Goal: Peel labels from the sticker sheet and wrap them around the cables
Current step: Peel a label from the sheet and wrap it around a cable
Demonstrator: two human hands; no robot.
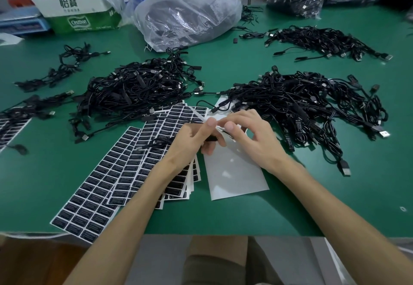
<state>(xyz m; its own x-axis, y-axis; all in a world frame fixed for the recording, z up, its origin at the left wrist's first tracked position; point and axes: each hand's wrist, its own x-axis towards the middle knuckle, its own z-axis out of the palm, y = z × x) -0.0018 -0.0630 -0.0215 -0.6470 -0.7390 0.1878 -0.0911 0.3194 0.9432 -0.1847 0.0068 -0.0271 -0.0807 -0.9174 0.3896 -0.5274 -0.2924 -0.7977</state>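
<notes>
Both hands meet over the middle of the green matted work surface [290, 206], a little toward its near edge. The left hand [192, 141] curls round a thin black cable [211, 138], whose slack trails off toward the left edge. The right hand [252, 137] pinches a small black-and-white label [223, 131] against that cable between thumb and forefinger, its other fingers loosely bent; how far the label is wrapped I cannot tell, since the thumbs hide most of it.

Fanned white sticker sheets printed with rows of black labels [100, 184] lie under the left wrist and reach toward the near left corner; a blank glossy white backing sheet [237, 177] lies under the right hand. Beyond, a left heap of black cables [138, 90] and a right heap of black cables [301, 103] sit on the surface, the right one just beside the right hand.

The label is probably featherlight, limp and tacky, apt to fold on itself or cling to a fingertip; it is best held by its very ends, with the adhesive kept off the skin. The cable looks light and springy, so it is likely to roll; a grip close on either side of the wrapping spot should steady it.
</notes>
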